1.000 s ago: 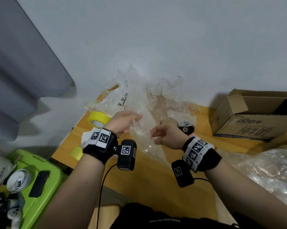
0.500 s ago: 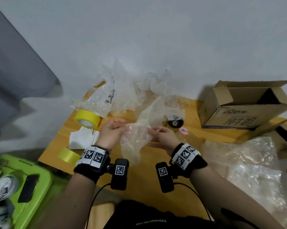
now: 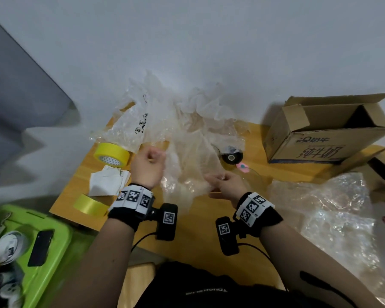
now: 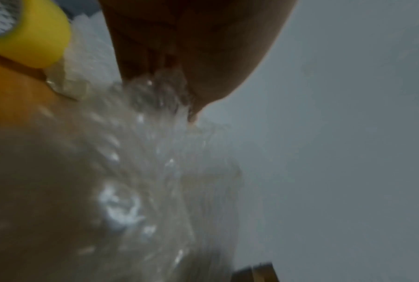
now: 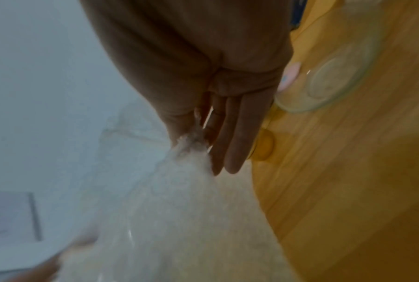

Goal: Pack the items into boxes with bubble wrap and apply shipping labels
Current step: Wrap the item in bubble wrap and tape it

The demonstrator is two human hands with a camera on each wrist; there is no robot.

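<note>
Both hands, left hand [image 3: 147,167] and right hand [image 3: 228,185], are pinching a crumpled clear bubble wrap sheet [image 3: 185,174] above the wooden table [image 3: 198,236] by a white wall [image 3: 209,41].

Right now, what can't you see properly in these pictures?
- Left hand fingertips: head view, bubble wrap covers them; the left wrist view is blurred.
- Cardboard box contents: head view, its inside is dark.
- Glass bowl: head view, the right hand and the wrap partly cover it.
- Black roll: too small to identify.
- Green bin: cut off by the left edge.
</note>
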